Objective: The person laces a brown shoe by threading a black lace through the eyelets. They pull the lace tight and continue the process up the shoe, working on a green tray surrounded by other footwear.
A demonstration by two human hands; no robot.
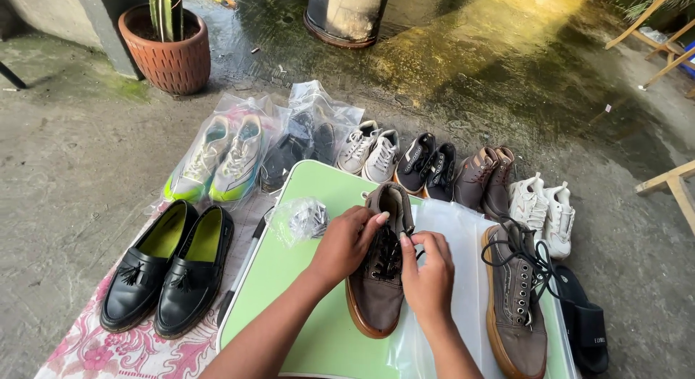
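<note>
Both hands on brown shoe [380, 278]; L hand [347, 243] grips its side, R hand [428, 274] pinches lace [391, 252]; best keep shoe steady, lace taut & even.

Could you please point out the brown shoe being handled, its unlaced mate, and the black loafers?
brown shoe [376, 292]: head view, on its toe.
unlaced mate [515, 317]: head view, on its upper.
black loafers [168, 274]: head view, on the right loafer's front.

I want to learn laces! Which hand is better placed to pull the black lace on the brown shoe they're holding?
Probably the right hand: its fingers already pinch at the black lace, while the left hand steadies the brown suede shoe on the green table.
</note>
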